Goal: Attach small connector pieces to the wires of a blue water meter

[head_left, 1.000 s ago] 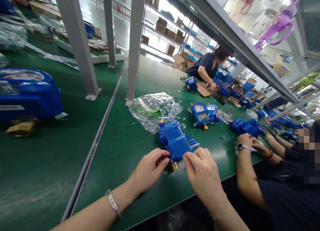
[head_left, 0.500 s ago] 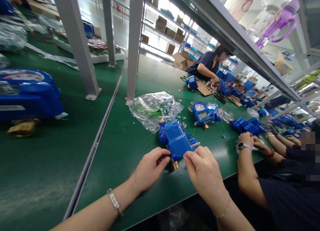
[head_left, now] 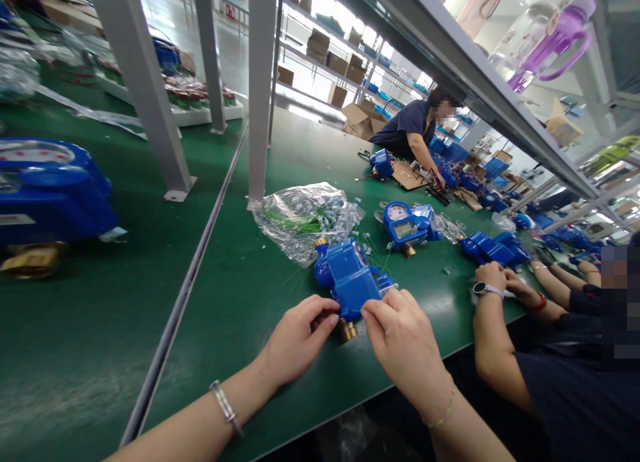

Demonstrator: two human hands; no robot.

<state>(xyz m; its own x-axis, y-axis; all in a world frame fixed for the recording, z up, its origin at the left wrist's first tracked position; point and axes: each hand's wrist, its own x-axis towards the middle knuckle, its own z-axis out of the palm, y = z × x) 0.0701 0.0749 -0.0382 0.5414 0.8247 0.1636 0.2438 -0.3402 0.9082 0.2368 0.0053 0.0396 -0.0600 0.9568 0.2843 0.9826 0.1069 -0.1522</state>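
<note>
A blue water meter [head_left: 353,282] with brass threaded ends lies on the green table in front of me. At its near left corner, beside the brass end, my left hand [head_left: 303,329] is closed in a pinch; what its fingertips hold is hidden. My right hand [head_left: 400,325] pinches at the near right corner, closed on a thin green wire that barely shows now. Just behind the meter, a clear plastic bag [head_left: 305,219] holds green wires and small clear seals. Another blue meter [head_left: 409,225] with a round dial stands to the right.
Grey shelf posts [head_left: 257,102] rise from the table, and a metal strip [head_left: 185,282] runs along it at left. A large blue meter [head_left: 50,192] sits at far left. Co-workers' hands [head_left: 493,279] work on meters at right. Bottles [head_left: 555,42] stand on the overhead shelf.
My right hand has moved slightly left, closer to the meter's corner, and the green wire shows less. Across the table, a co-worker's arm has stretched out to the right.
</note>
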